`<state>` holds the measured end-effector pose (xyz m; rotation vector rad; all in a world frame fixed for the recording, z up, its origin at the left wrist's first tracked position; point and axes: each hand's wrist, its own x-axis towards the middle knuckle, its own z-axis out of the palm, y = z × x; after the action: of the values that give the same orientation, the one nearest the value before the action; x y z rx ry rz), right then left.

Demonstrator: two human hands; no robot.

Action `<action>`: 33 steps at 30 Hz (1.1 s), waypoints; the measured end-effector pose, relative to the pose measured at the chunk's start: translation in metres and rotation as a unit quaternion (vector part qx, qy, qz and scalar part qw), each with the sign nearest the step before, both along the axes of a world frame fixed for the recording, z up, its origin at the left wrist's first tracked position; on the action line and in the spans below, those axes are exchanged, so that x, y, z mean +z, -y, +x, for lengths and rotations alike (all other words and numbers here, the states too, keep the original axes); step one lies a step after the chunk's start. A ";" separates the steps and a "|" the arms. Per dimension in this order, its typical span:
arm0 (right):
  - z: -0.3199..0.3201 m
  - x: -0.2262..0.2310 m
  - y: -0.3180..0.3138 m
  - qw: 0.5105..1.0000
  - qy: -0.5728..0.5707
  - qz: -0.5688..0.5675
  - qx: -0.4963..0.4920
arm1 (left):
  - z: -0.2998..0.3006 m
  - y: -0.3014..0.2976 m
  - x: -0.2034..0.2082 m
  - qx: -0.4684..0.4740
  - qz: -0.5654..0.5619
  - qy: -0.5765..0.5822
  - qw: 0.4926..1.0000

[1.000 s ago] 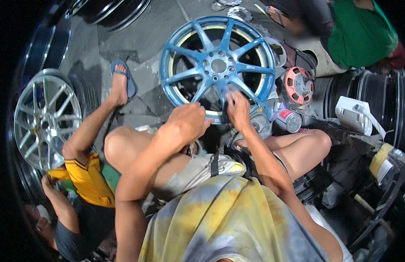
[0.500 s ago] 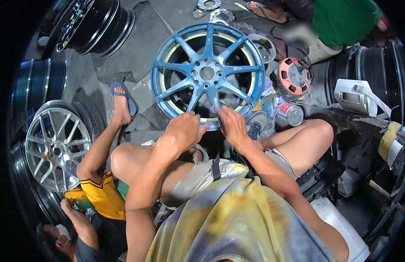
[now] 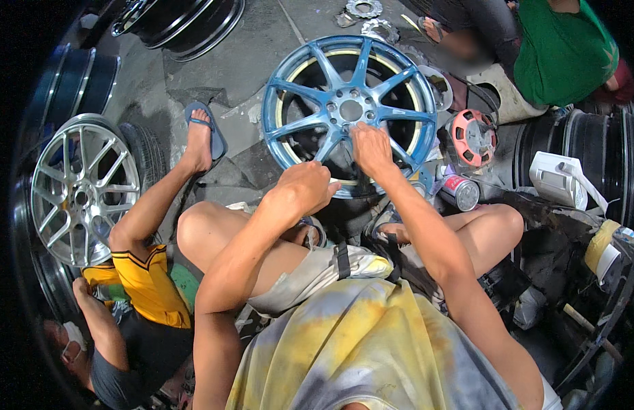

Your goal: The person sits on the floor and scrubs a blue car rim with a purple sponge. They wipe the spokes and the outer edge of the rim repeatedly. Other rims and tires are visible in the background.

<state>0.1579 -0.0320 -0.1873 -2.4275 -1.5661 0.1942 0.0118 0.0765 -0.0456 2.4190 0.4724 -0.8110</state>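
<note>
A blue-painted multi-spoke wheel rim (image 3: pixel 361 68) with a pale ring inside its edge lies face up in front of my knees. My left hand (image 3: pixel 303 188) is closed at its near left edge, gripping the rim, thumb pointing right. My right hand (image 3: pixel 373 147) presses bent fingers onto a spoke just below the centre hub. Its fingertips are turned away, and whatever they may hold is hidden.
A silver wheel rim (image 3: pixel 84 191) leans at left by a seated person in yellow shorts (image 3: pixel 146 287). On the right are a red-labelled can (image 3: pixel 460 193), an orange round part (image 3: pixel 473 139) and a white box (image 3: pixel 557 179). Someone in green (image 3: pixel 566 55) sits far right.
My right hand has moved up the spoke from the near edge toward the hub. My left hand stays at the near edge. The whole view has shifted a little.
</note>
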 end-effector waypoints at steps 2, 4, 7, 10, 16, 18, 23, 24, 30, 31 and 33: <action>-0.001 -0.004 0.011 0.999 0.016 0.033 0.014 | -0.008 -0.001 -0.003 0.017 -0.004 -0.012 1.000; -0.018 0.014 0.042 0.998 -0.003 0.046 0.043 | -0.017 -0.006 -0.007 0.034 0.010 0.015 0.999; -0.019 0.026 0.045 0.997 -0.028 0.052 0.048 | -0.018 -0.013 -0.013 0.039 0.040 0.060 0.997; 0.007 0.003 0.003 0.998 -0.023 0.023 0.063 | -0.004 -0.017 -0.029 0.031 0.038 0.089 0.995; 0.002 0.016 0.043 0.993 -0.056 0.055 0.083 | -0.007 -0.032 -0.033 0.108 0.069 0.085 0.988; 0.004 0.016 0.022 0.994 -0.054 0.016 0.095 | -0.002 -0.038 -0.035 0.128 0.063 0.068 0.988; 0.001 -0.005 -0.016 0.996 -0.032 0.050 0.068 | -0.005 -0.042 -0.063 0.155 0.077 0.078 0.982; -0.002 -0.007 -0.003 0.994 -0.045 0.059 0.076 | -0.013 -0.043 -0.066 0.170 0.084 0.077 0.979; -0.004 -0.013 -0.018 0.995 -0.071 0.074 0.019 | -0.009 -0.051 -0.072 0.189 0.097 0.101 0.972; -0.002 -0.012 -0.020 0.994 -0.090 0.055 0.019 | -0.013 -0.054 -0.079 0.193 0.107 0.111 0.969; 0.003 -0.010 -0.021 0.991 -0.129 0.017 0.021 | -0.021 -0.059 -0.098 0.191 0.144 0.149 0.959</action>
<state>0.1609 -0.0114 -0.1973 -2.2404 -1.4926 0.4653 -0.0089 0.1354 -0.1439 2.5306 0.9511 -0.2160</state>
